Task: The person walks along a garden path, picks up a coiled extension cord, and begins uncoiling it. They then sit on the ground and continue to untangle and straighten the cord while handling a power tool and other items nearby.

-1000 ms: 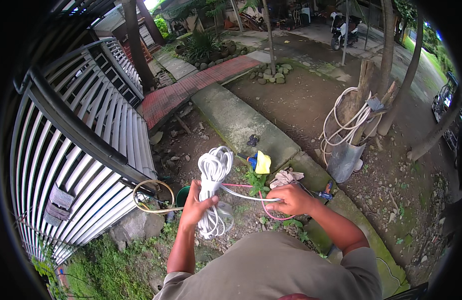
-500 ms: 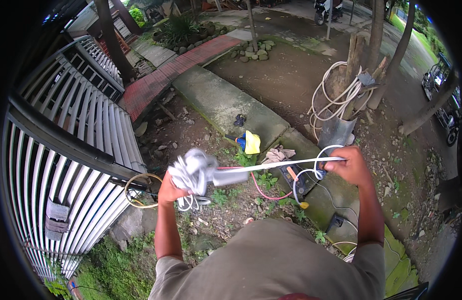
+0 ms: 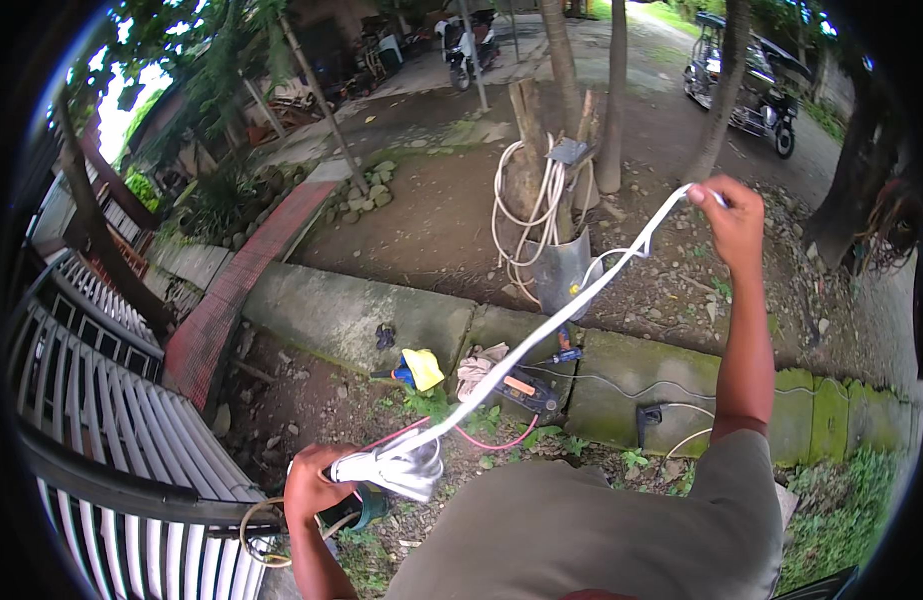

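A gathered bundle of white cable (image 3: 397, 468) is gripped in my left hand (image 3: 317, 482), low on the left beside the slatted gate. From it a stretch of the same cable runs taut, up and to the right, to my right hand (image 3: 734, 218). There the fingers are pinched closed around it, high and far out on the right. A smaller loop hangs under the cable near the right hand. The bundle is slightly blurred. Behind it a dark green container (image 3: 367, 510) shows in part.
On the mossy concrete slab (image 3: 622, 385) lie a yellow item (image 3: 423, 369), a tan cloth (image 3: 479, 368), a dark case (image 3: 522, 392) and a blue tool (image 3: 567, 354). A tree stump (image 3: 528, 125) carries coiled cable. The white slatted gate (image 3: 132, 430) stands left; a parked tricycle (image 3: 747, 90), far right.
My right hand has moved up and outward, lengthening the cable stretch between the hands. The left hand with the bundle has dropped lower and left. The view has turned rightward.
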A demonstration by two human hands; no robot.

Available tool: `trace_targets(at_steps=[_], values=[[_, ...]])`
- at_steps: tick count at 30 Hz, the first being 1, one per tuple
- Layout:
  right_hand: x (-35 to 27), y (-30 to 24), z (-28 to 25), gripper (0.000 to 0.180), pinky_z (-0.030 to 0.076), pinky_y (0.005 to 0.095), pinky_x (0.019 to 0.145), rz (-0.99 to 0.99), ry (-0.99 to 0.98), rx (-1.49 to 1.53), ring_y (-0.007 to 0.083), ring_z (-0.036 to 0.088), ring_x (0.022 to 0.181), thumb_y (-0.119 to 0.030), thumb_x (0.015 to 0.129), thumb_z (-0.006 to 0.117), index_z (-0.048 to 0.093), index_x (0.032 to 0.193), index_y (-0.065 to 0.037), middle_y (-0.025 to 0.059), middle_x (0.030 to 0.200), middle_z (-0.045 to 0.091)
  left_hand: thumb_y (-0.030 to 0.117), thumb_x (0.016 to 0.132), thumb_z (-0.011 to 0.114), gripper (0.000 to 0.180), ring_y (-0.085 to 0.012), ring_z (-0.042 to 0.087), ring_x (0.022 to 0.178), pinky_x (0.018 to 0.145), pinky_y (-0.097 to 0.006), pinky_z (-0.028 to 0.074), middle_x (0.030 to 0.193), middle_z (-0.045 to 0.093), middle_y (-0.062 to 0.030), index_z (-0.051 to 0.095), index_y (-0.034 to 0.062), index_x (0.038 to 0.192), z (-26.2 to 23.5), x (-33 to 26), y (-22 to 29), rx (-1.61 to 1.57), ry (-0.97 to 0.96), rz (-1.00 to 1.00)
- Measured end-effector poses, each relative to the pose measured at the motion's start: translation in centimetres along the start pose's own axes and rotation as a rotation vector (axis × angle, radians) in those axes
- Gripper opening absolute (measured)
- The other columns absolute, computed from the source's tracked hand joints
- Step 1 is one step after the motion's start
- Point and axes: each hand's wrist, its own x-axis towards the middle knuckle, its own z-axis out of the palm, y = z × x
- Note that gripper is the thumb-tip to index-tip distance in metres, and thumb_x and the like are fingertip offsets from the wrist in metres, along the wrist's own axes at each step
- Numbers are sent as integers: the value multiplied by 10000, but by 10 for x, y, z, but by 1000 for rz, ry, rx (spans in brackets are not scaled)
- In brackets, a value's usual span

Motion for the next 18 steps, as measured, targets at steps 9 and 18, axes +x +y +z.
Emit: trace_targets(at_steps=[9,18], values=[[66,13,-88,255,321,247,600,-91,128,-118,38,456,690,-259,930,817,743,859,-26,-73,724,572,140,694,843,429,-149,719,923,808,-307,543,942,761,-60,739,17,1092,1,27,-36,-550,230,1],[128,105,-244,323,444,224,929,18,190,-365,85,603,1000,-287,1048,664,759,1161,0,20,1060,712,110,740,849,490,-167,676,904,805,-327,546,1010,717,-25,671,-16,1179,32,40,-79,-1107,419,-124]])
